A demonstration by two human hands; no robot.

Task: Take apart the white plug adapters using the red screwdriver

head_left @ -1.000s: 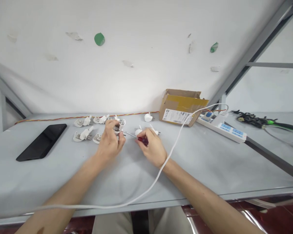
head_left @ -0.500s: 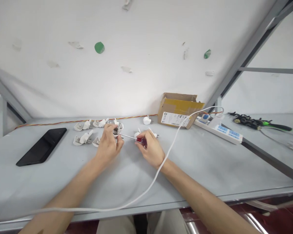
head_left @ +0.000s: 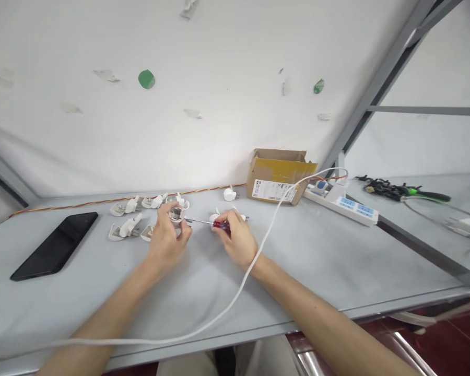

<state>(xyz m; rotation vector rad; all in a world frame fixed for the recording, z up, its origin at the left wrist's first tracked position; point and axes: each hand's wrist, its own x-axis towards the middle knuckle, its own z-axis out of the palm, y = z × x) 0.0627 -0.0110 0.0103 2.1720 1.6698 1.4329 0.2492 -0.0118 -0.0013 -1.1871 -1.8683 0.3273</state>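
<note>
Beside wall, open cardboard box (head_left: pixel 279 176), contents hidden.

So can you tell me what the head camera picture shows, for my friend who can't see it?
Two bare hands work at a grey table: the left hand holds a white plug, and the right hand points a red-handled screwdriver at it. More plug parts and a black phone lie to the left; a cardboard box and power strip sit to the right.

The left hand (head_left: pixel 165 241) is gripping a white plug (head_left: pixel 178 213) while the right hand (head_left: pixel 236 241) is pressing a red-handled screwdriver (head_left: pixel 215 224) into it over the grey table (head_left: pixel 321 250).
</note>
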